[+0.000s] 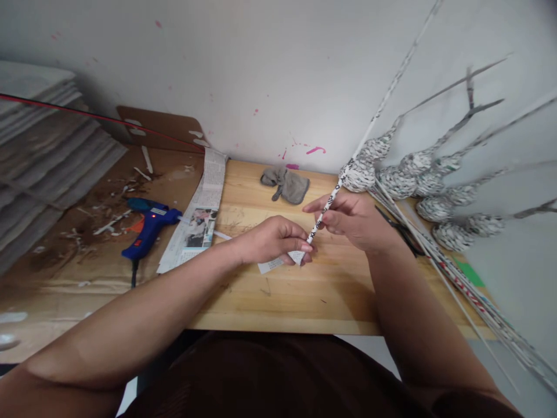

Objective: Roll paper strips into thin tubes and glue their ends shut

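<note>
A long thin tube of rolled newspaper [332,199] slants up and away to the right, past the wall. Near its lower end, my left hand [281,239] pinches it between thumb and fingers. A loose flap of printed paper [270,265] sticks out below that hand. Higher on the tube is my right hand [350,219], its thumb against the near side and its fingers reaching behind. Both hands are just above the wooden table [278,307]. A crumpled grey cloth [292,184] lies beyond them.
On brown cardboard at left are a blue glue gun [150,228], dried scraps and a paper stack [47,157]. Newspaper strips [191,232] lie beside it. Several woven paper gourd shapes [397,181] stand at right, near dark-handled scissors or pliers [407,235] and more paper tubes [461,281].
</note>
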A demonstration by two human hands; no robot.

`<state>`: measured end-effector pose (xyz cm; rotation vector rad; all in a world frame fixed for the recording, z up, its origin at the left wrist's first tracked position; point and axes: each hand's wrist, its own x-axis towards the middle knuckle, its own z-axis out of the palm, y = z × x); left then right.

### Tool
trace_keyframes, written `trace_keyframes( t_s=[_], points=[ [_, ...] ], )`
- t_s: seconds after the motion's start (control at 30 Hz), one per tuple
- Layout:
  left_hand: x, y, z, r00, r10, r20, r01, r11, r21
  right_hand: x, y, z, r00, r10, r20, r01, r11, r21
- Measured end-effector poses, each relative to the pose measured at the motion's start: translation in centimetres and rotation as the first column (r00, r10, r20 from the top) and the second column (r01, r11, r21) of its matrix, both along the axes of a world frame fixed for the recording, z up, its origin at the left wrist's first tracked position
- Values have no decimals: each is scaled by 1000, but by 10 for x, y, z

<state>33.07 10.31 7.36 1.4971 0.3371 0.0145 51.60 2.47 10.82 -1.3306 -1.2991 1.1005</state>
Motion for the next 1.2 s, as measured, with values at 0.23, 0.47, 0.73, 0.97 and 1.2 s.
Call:
trace_keyframes(
  t_s=[0.23, 0.47, 0.73, 0.97, 1.2],
  points=[
    [0, -1, 0, 1000, -2, -2, 2, 999, -38, -3, 1, -2, 980, -120, 157, 110, 991, 70],
    [-1, 0, 6, 999, -31, 6, 32, 996, -80, -5, 1, 0, 1000, -24, 18, 23, 999, 49],
    [-4, 9, 10, 915, 325, 240, -339, 941, 16, -10, 2, -5, 993, 112, 24, -111, 992, -68],
    [-4, 12, 10, 757, 473, 451, -573, 812, 111, -24, 2, -16, 990, 70, 125, -71, 997, 5],
    [-2, 13, 9, 654, 670, 351, -705, 708, -40, -42, 4, -27, 969, -187, 163, 163, 976, 146]
  ],
)
